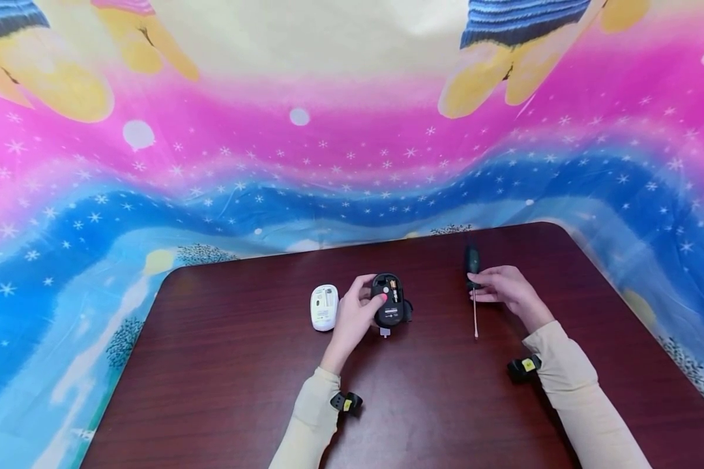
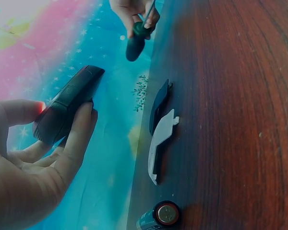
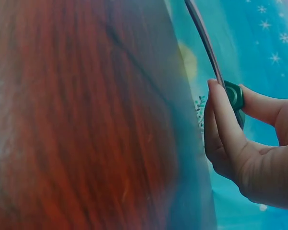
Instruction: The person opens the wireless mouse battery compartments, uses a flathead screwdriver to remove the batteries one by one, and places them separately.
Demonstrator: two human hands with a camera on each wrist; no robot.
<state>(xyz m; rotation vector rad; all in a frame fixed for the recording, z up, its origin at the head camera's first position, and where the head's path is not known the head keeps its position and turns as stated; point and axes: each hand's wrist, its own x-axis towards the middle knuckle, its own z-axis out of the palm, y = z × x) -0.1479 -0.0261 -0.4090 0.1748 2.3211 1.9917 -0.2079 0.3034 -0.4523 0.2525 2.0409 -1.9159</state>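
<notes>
My left hand (image 1: 354,317) grips a black computer mouse (image 1: 390,314) between thumb and fingers. The mouse's underside faces up in the head view, its battery bay uncovered with a battery (image 1: 394,291) inside. In the left wrist view the mouse is held above the table. My right hand (image 1: 512,291) pinches a screwdriver (image 1: 472,260) where its dark green handle meets the metal shaft, and the tip points toward me. Left of my left hand lies a white mouse (image 1: 324,312), underside up, its battery bay also uncovered.
A black battery cover (image 2: 159,106) and a white one (image 2: 162,143) lie side by side on the dark wooden table (image 1: 270,404). Closer to the left wrist camera is a loose battery (image 2: 158,216). A printed cloth (image 1: 352,130) hangs behind the table's far edge.
</notes>
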